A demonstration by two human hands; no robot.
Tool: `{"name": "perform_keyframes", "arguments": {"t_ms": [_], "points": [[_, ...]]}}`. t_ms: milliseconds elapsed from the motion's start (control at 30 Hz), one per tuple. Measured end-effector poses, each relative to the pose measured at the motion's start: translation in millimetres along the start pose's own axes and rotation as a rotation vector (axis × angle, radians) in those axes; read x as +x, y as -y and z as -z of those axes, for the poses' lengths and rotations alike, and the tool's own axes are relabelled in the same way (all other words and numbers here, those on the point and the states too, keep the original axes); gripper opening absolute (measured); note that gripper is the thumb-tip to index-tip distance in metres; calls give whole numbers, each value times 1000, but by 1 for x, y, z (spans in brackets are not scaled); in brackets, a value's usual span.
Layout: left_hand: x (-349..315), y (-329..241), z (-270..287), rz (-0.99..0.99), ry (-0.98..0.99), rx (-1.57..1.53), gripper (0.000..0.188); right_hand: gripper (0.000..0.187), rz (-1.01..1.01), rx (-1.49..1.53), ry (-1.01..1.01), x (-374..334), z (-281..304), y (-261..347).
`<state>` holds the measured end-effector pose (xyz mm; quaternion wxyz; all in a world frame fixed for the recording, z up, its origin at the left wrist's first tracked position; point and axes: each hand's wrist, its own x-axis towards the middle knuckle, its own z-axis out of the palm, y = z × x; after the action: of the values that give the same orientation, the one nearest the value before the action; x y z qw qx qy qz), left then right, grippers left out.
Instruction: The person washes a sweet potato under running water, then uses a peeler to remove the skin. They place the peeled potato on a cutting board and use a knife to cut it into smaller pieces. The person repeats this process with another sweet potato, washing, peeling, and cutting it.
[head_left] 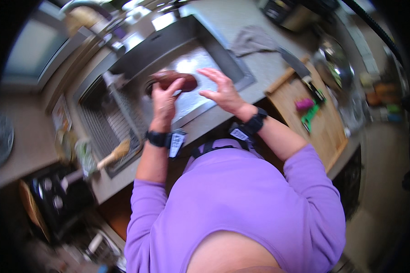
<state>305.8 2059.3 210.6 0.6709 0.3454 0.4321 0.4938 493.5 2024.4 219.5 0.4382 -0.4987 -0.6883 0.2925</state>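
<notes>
Over the sink, my left hand grips a long, reddish-brown sweet potato, blurred by motion. Its thumb lies along the near side, and the other fingers are partly hidden. My right hand is off the sweet potato, just to its right, with thumb and fingers apart and nothing in them. Below both hands, the metal basin reflects bright light.
A faucet stands behind the sink, and a ribbed drainer fills its left side. A wooden-handled brush lies near the front edge. Rightward are a grey cloth, a knife, a wooden board and a green peeler.
</notes>
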Motion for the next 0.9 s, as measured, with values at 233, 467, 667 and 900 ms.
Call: {"name": "perform_keyframes", "arguments": {"t_ms": [233, 467, 667, 900], "points": [[25, 3, 30, -179, -172, 139, 58, 20, -195, -323, -20, -23, 20, 5], [50, 9, 48, -426, -341, 333, 68, 36, -232, -461, -198, -54, 52, -14], [76, 12, 37, -575, -368, 439, 67, 29, -272, -586, -438, -94, 140, -47], [83, 28, -24, -299, -163, 180, 48, 37, -530, -1013, -418, -145, 262, -94]]}}
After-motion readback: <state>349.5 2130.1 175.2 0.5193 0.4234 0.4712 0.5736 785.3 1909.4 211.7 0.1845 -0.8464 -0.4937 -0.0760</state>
